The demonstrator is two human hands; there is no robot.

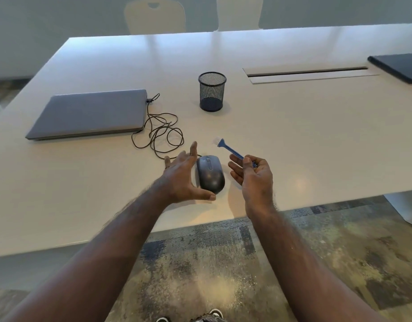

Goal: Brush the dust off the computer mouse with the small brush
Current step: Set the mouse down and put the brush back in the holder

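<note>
The left hand (pixel 184 176) is spread wide, fingers stretched forward and thumb pointing right, cupped around the left side of the computer mouse (pixel 210 174); the thumb tip lies at the mouse's near edge, though whether it touches cannot be told. The right hand (pixel 252 176) is loosely curled, palm turned left, pinching the handle end of the small brush (pixel 228 149) between thumb and fingers, the other fingers fanned open. The brush is blue with pale bristles, angled up and away to the left, its head above the surface (pixel 316 135) just beyond the mouse and clear of it. There is one mouse, dark grey, lying flat between the two hands near the front edge of the surface. Its one cable (pixel 160 135) runs in loose loops to one closed grey laptop (pixel 88 113) at the left. One black mesh pen cup (pixel 212 91) stands upright farther back. A second dark closed laptop (pixel 397 66) lies at the far right.
</note>
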